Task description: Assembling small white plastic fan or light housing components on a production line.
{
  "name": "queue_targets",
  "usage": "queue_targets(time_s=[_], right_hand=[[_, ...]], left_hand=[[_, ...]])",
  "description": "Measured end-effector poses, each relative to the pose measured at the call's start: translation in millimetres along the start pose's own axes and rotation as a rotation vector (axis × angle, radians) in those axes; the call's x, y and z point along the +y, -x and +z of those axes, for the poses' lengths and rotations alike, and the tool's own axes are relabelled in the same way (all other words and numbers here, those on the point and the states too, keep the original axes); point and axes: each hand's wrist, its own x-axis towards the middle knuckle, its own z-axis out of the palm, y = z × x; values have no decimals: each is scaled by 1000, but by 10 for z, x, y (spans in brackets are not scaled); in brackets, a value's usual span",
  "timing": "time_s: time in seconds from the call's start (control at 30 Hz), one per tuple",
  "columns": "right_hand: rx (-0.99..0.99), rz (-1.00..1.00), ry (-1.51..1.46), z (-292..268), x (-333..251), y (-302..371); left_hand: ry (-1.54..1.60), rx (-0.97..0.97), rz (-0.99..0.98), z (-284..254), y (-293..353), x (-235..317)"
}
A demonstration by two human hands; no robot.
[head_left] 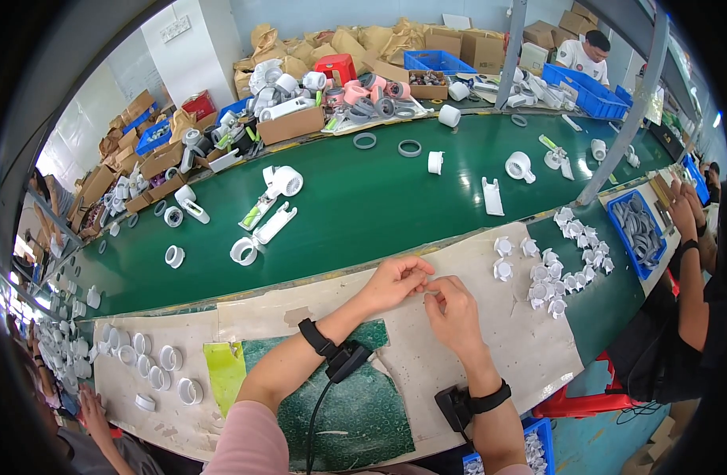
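Hands meet: left hand [392, 283] & right hand [452, 309] pinch sth tiny between fingertips, can't tell what. Prob. light, easy to drop. White fan wheels [565, 269] lie right of right hand.

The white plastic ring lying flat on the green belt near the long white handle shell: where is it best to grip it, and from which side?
Probably from above: the white plastic ring lies flat with its hole upward, so pinch its wall, one finger inside and one outside. The near side looks free; the long white handle shell lies close at its far right.
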Motion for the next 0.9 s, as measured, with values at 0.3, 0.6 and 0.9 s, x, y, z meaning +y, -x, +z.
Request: queue_targets(time_s=[0.3,0.6,0.9], right_hand=[[2,-7,-7,-7,-28,-3],[51,54,-40,-50,-64,-23],[415,146,446,-253,288,-61]], left_hand=[[1,2,1,-8,-1,-8],[1,-2,-8,-6,1,-7],[-5,-5,7,14,0,1]])
